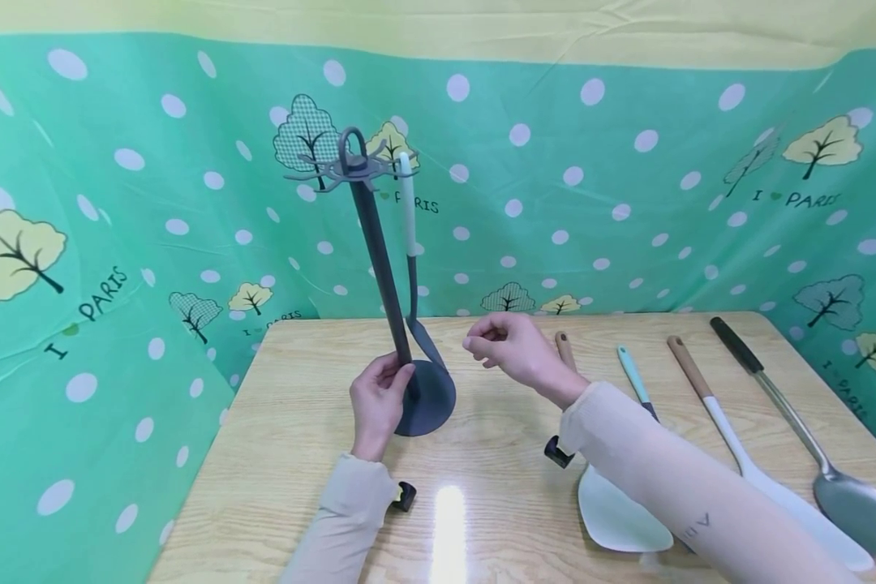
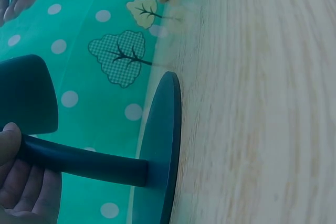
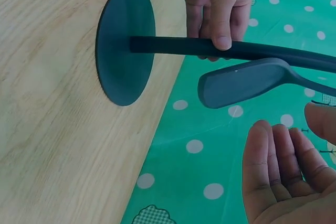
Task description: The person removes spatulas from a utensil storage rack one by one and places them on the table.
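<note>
My left hand (image 1: 378, 401) grips the dark pole of a utensil stand (image 1: 381, 268) low down, thumb in front; the left wrist view shows the fingers (image 2: 31, 187) around it. The stand's round base (image 1: 434, 401) is on the table, and its top has a ring of hooks. From a hook on the right hangs a spatula (image 1: 410, 215) with a pale mint handle; its dark grey head (image 3: 241, 82) hangs beside the pole. To the right of the spatula, my right hand (image 1: 514, 349) is in the air with loosely bent fingers, holding nothing.
On the table's right lie a white turner (image 1: 620, 511), a mint-handled utensil (image 1: 631, 373) partly under my right sleeve, a white utensil with a wooden handle (image 1: 723, 426) and a large metal spoon (image 1: 857, 503). A green dotted curtain (image 1: 555, 219) hangs behind the table.
</note>
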The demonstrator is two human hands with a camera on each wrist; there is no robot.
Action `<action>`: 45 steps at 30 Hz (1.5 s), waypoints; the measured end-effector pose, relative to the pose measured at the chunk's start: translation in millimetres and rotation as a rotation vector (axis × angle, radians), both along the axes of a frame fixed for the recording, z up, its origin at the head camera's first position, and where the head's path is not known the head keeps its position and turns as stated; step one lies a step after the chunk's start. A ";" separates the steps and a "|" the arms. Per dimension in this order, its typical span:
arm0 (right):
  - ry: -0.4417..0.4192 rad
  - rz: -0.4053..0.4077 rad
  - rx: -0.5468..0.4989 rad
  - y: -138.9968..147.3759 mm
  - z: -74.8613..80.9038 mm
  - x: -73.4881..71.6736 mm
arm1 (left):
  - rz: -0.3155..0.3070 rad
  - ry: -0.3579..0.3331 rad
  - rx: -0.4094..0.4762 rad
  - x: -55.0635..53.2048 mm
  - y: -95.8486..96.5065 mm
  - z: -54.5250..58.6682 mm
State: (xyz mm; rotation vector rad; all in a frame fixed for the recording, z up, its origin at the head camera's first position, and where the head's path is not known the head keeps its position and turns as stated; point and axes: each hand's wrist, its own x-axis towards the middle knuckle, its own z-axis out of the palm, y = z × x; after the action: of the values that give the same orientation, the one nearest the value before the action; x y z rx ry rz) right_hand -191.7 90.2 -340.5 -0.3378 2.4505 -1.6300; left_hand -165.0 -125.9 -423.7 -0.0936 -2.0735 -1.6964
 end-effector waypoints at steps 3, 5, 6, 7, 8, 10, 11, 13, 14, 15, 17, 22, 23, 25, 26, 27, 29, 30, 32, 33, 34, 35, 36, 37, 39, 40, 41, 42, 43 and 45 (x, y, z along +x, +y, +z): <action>0.046 -0.008 0.043 -5.3 2.0 -1.6 | 0.001 0.005 0.003 -0.7 -0.1 -0.5; 0.071 -0.020 0.074 -9.4 4.2 -2.8 | 0.000 0.005 0.004 -0.9 -0.2 -0.7; 0.080 -0.025 0.081 -11.2 5.5 -3.6 | 0.000 0.003 0.004 -1.0 -0.2 -0.6; 0.088 -0.026 0.087 -12.9 7.3 -4.1 | 0.000 0.001 0.004 -1.1 -0.2 -0.6; 0.097 -0.024 0.088 -14.6 8.7 -5.2 | -0.001 0.000 0.006 -1.1 -0.2 -0.4; 0.113 -0.018 0.079 -18.2 12.3 -7.2 | -0.005 -0.004 0.011 -0.9 -0.2 0.2; 0.121 -0.012 0.076 -19.9 14.0 -8.2 | -0.007 -0.005 0.015 -0.9 -0.1 0.4; 0.137 -0.003 0.074 -23.7 17.5 -9.7 | -0.010 -0.009 0.020 -0.9 0.0 0.7; 0.143 0.000 0.073 -25.8 18.8 -10.7 | -0.012 -0.010 0.021 -0.7 0.0 0.8; 0.144 0.002 0.073 -27.6 20.4 -11.1 | -0.012 -0.013 0.020 -0.6 0.0 0.8; 0.153 0.009 0.071 -31.5 23.0 -11.9 | -0.013 -0.010 0.018 -0.8 0.0 0.6; 0.193 0.008 0.039 -39.2 26.2 -13.6 | -0.014 -0.004 0.013 -0.7 -0.1 0.5; 0.207 0.002 0.030 -40.7 26.5 -13.9 | -0.014 -0.003 0.011 -0.5 -0.2 0.6; 0.238 -0.012 0.012 -43.6 27.1 -14.9 | -0.014 0.001 0.012 -0.3 -0.3 0.8; 0.255 -0.019 0.000 -45.2 27.1 -15.8 | -0.013 0.003 0.012 -0.2 -0.3 1.0; 0.270 -0.025 -0.016 -46.8 27.2 -16.8 | -0.012 0.005 0.010 -0.1 -0.2 1.3; 0.291 -0.028 -0.050 -50.4 27.7 -18.1 | -0.008 0.012 0.002 0.1 0.1 1.6; 0.296 -0.025 -0.066 -52.2 27.8 -18.8 | -0.007 0.013 0.000 0.2 0.0 1.8; 0.302 -0.009 -0.097 -55.7 28.3 -19.8 | -0.005 0.015 -0.003 -0.4 0.1 1.4; 0.302 0.003 -0.113 -57.5 28.5 -20.1 | -0.002 0.015 -0.008 -0.4 0.3 1.4; 0.303 0.014 -0.124 -59.1 28.6 -20.4 | -0.002 0.015 -0.007 -2.3 -0.2 -1.4; 0.301 0.027 -0.133 -60.6 28.6 -20.7 | -0.002 0.013 -0.002 -4.2 -1.1 -4.7; 0.301 0.036 -0.140 -62.0 28.7 -20.8 | -0.002 0.011 0.002 -6.6 -1.8 -8.4; 0.303 0.044 -0.144 -63.4 28.5 -21.1 | -0.001 0.011 0.007 -9.3 -2.6 -12.6; 0.307 0.051 -0.156 -66.0 28.1 -20.9 | 0.004 0.009 0.011 -13.5 -4.1 -20.0; 0.314 0.047 -0.160 -67.1 27.8 -20.8 | 0.003 0.008 0.020 -16.3 -5.2 -24.6; 0.323 0.041 -0.162 -68.2 27.4 -20.6 | 0.006 0.007 0.022 -17.2 -5.5 -26.5; 0.334 0.032 -0.164 -69.1 27.1 -20.2 | 0.008 0.009 0.024 -17.9 -5.7 -27.6; 0.343 0.024 -0.169 -70.1 26.8 -19.7 | 0.009 0.014 0.025 -18.5 -5.8 -28.6; 0.362 0.011 -0.179 -71.2 26.5 -18.1 | 0.012 0.021 0.024 -19.1 -5.8 -29.5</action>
State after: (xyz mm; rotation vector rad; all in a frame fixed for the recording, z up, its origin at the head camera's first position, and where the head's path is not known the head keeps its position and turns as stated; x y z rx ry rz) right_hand -209.8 19.0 -314.0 -0.7300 2.5411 -1.9356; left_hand -184.2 -131.6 -453.2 -0.0905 -2.0341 -1.7055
